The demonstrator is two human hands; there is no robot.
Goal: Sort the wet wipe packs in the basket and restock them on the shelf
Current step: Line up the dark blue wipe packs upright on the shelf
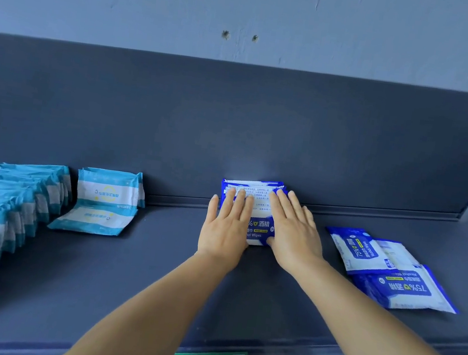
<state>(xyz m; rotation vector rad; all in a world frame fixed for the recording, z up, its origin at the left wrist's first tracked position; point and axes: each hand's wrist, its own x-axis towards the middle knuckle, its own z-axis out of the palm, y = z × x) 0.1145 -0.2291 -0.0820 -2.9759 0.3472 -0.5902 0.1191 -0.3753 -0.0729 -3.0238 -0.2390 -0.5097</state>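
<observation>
Because the dark blue alcohol wipe packs (254, 198) lean against the shelf's back wall (263, 127), you press both flat hands on them, left hand (227, 227) and right hand (294, 233), fingers straight and spread, probably squaring the stack. Three more dark blue packs (387, 269) lie loose to the right (likely next). Light blue packs (9, 201) fill the left side; the basket is not visible.

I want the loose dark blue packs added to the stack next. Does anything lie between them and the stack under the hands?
Nothing visible does: bare shelf separates the loose dark blue packs from the stack, apart from the right hand resting on it.
</observation>
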